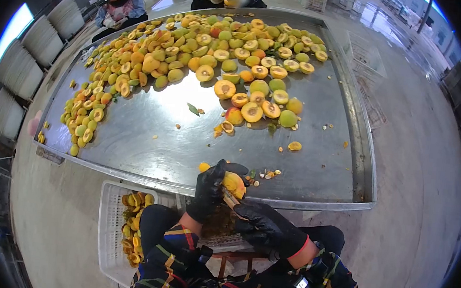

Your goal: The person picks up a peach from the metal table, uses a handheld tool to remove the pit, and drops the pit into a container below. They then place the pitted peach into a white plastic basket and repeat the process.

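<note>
Black-gloved, my left hand (209, 192) is closed around a yellow peach half (234, 184) just over the near edge of the metal table. My right hand (268, 227), gloved too, grips a small tool with a pale wooden handle (230, 199). The tool's tip meets the lower side of the peach and is hidden there. Right beyond my hands, small pit pieces (269, 174) and bits of fruit lie on the tabletop.
A large pile of peaches, many halved (189, 48), covers the far part of the raised-rim metal table (314, 175). Below my left arm stands a white crate (109, 232) with peach pieces. Two people (121, 8) sit across the table. Stacked crates (364, 57) stand at right.
</note>
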Demonstrator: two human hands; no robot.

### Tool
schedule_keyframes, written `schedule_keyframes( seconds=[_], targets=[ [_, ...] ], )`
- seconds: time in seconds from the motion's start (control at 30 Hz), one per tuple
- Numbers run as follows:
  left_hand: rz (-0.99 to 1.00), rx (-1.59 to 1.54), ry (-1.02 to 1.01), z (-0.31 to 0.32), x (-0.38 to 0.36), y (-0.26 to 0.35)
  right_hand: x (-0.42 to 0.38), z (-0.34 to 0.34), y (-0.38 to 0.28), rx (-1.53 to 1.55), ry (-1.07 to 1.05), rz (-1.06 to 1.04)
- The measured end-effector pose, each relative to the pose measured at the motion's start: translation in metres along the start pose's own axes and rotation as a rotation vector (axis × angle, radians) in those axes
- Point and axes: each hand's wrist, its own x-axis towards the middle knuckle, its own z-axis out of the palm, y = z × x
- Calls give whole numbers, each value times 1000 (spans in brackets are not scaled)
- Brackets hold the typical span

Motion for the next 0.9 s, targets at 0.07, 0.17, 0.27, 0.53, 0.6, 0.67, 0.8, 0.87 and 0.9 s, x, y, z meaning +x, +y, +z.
schedule_keyframes(
  seconds=[0.07, 0.17, 0.27, 0.53, 0.6, 0.67, 0.8, 0.87, 0.9],
  targets=[
    [-7, -115, -88, 0, -3, 6, -5, 8, -10, 24, -96, 47],
    [-15, -140, -139, 0, -2, 2, 8, 8, 10, -155, 46, -69],
    [3, -59, -122, -6, 0, -10, -5, 14, -3, 1, 41, 79],
    [-84, -131, -83, 3, -8, 2, -3, -18, 18, 244, -266, 48],
    [-138, -194, -52, 2, -9, 0, -6, -14, 17, 17, -165, -24],
    [-229, -411, -86, -1, -10, -1, -7, -10, 20, -108, -173, -48],
    [-261, -490, -6, -1, -17, 3, -22, 13, -4, -135, -166, 74],
    [-202, -433, -89, -7, -29, 21, -18, -5, 8, -372, -264, -52],
    [-132, -323, -18, -8, -35, 28, -14, -14, 16, -602, -358, -173]
  ],
)
